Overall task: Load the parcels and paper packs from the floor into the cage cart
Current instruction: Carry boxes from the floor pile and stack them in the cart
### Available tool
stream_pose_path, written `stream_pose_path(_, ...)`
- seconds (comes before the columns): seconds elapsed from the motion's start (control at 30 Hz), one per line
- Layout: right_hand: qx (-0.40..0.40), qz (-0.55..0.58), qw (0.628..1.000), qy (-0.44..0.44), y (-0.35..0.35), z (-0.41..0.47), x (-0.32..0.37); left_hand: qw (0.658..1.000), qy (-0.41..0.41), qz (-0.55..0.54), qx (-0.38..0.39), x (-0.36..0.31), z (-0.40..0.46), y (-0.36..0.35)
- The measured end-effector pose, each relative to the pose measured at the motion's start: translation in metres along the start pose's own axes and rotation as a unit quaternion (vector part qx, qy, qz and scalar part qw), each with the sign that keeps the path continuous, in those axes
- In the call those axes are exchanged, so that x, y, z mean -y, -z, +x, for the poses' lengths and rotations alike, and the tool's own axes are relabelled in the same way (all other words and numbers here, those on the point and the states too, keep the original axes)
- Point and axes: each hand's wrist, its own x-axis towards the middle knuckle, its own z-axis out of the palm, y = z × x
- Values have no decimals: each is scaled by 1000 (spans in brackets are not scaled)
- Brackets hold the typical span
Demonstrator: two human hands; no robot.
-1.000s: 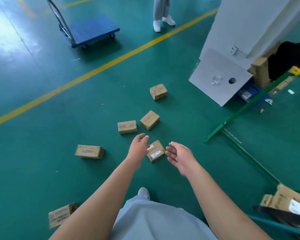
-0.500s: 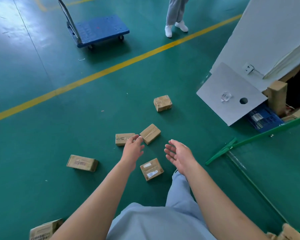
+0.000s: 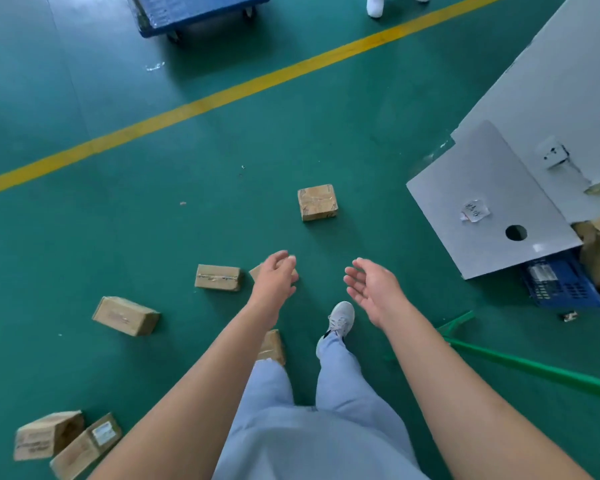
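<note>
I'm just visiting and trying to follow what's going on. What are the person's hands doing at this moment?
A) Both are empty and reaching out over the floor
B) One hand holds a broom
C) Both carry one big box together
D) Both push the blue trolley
A: the left hand and right hand hold nothing, fingers relaxed, stretched out above the green floor, while the cardboard parcels, such as the square one, lie on it ungripped.

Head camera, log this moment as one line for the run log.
phase: reaching | left hand: empty, above a parcel | right hand: empty, open | squarish parcel: ahead on floor | parcels still on floor: several
</note>
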Motion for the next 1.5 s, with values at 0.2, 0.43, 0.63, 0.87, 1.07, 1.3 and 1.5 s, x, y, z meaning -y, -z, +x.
stream_pose_path(0.2,19,-54,998,-11,21,63,98,1000,15,11,-16,-57,52,-70)
stream_pose_path(0.43,21,-113,992,-49,23,132,155,999,40,27,-20,-95,122,-110)
stream_pose_path(0.63,19,-163,984,-69,9,203,200,995,66,71,-34,-118,199,-129)
stream_pose_path(0.87,3,-245,963,-113,-15,307,228,990,115,79,-29,-122,303,-133)
stream_pose_path(1.07,5,-312,940,-141,-39,423,225,981,178,55,-46,-98,412,-132)
stream_pose_path(1.3,28,-433,885,-170,-63,582,181,971,219,80,-58,-30,563,-145)
stream_pose_path(1.5,37,-484,857,-174,-77,702,143,965,233,103,-63,28,682,-163)
